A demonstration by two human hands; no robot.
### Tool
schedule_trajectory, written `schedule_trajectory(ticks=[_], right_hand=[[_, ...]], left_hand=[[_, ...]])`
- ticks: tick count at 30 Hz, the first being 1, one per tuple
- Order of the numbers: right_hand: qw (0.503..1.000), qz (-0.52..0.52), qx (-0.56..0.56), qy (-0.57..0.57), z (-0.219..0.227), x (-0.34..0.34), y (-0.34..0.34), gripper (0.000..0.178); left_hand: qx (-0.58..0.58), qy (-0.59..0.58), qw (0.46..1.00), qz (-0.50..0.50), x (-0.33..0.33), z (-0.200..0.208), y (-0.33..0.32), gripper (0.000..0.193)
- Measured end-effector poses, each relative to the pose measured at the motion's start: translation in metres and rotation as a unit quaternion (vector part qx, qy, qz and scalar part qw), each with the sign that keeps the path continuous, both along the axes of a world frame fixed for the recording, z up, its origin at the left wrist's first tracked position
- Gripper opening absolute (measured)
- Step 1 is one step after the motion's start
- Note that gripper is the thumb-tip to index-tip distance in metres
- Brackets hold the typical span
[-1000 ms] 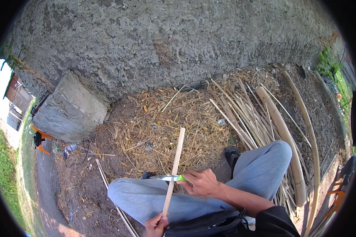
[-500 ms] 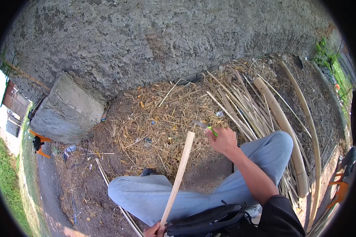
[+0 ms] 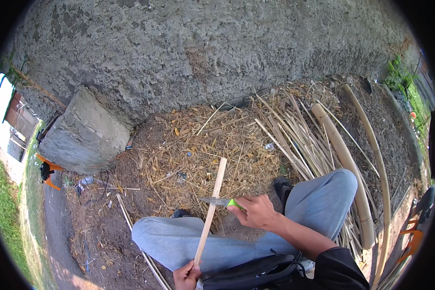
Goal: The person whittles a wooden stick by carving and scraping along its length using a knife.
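Left hand (image 3: 187,275): pinches the pale strip's (image 3: 208,220) near end
Right hand (image 3: 256,211): grips the green-handled knife (image 3: 220,201)
Pale strip: points between twelve and one o'clock from left hand, crossing under the knife

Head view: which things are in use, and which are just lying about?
In use:
- green-handled knife, in the right hand
- pale strip, lower end in the left hand

Lying about:
- heap of strips
- thick pole
- dry leaves

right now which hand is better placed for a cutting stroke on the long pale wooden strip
The right hand, probably: it holds the green-handled metal knife, whose blade crosses the pale strip. The left hand holds the strip's near end, so it seems better suited to steadying.
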State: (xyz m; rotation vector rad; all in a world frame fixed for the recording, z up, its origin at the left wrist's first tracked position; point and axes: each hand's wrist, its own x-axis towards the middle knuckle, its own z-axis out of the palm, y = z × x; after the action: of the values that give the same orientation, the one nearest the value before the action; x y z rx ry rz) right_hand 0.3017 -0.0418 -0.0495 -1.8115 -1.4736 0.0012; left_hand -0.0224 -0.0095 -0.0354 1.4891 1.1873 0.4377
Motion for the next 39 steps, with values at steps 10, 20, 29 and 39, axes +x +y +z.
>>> schedule_trajectory(ticks=[10,20,29,39], right_hand=[[0.995,-0.083,0.004,-0.059,0.004,0.030,0.009,0.029],[0.942,-0.304,-0.138,-0.016,-0.009,0.113,0.007,0.038],[0.999,-0.008,-0.016,0.045,0.016,0.002,0.007,0.026],[0.999,0.033,0.014,-0.026,0.014,0.010,0.009,0.025]], left_hand=[[0.057,-0.002,0.998,-0.040,-0.011,-0.011,-0.008,0.019],[0.059,0.049,0.996,-0.036,-0.030,0.004,-0.010,0.025],[-0.071,-0.010,0.997,-0.004,-0.007,0.004,-0.011,0.024],[-0.182,-0.035,0.982,0.029,-0.021,-0.018,-0.015,0.034]])
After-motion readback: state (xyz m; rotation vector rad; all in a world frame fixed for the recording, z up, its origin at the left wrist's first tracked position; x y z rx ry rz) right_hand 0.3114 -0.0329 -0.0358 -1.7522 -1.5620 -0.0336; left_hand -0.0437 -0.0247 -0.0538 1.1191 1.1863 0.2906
